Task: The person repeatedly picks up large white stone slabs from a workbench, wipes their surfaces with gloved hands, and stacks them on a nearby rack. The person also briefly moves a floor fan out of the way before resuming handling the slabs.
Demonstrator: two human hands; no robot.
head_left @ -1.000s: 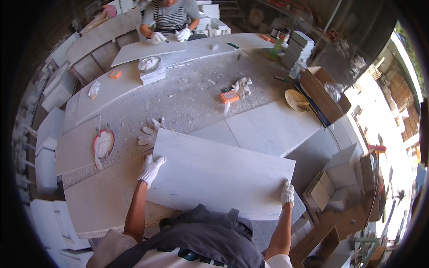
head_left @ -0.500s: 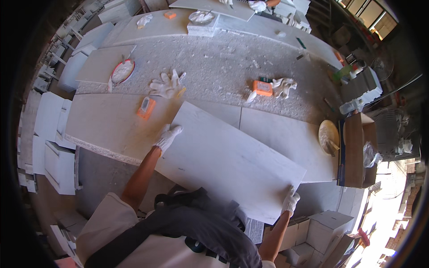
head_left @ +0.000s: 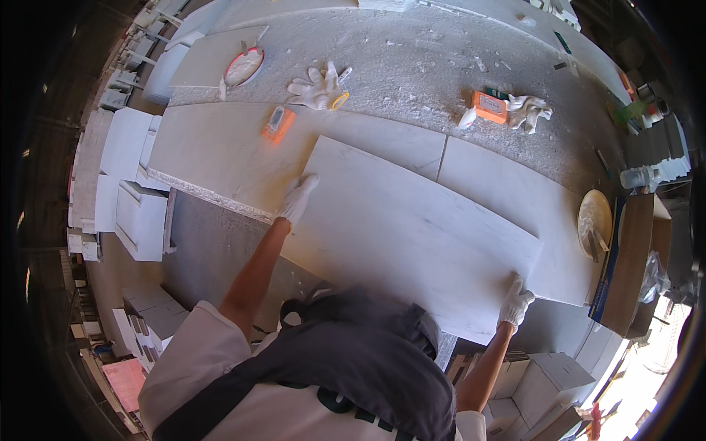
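Observation:
A long pale stone slab (head_left: pixel 419 228) with faint grey veining lies at a slant over the front edge of the workbench. My left hand (head_left: pixel 298 197), in a white glove, grips its left edge, the thumb resting on the top face. At the slab's right end my right hand (head_left: pixel 517 303), also gloved, holds the edge near the corner; the fingers beneath are hidden. The slab's near edge reaches my dark apron (head_left: pixel 368 345), which covers part of it. Beneath lie jointed marble panels (head_left: pixel 390 140).
Beyond the slab are an orange block (head_left: pixel 279 125), a loose glove (head_left: pixel 318 90), a red-rimmed bowl (head_left: pixel 244 67) of white paste and another orange block (head_left: pixel 489 107) beside a crumpled glove (head_left: pixel 528 112). A yellowish bowl (head_left: pixel 594 220) and cardboard box (head_left: pixel 638 264) stand right.
My view has shifted, so the bench appears higher and farther right. The slab has turned slightly and sits closer to the left orange block. Both hands keep their hold on it.

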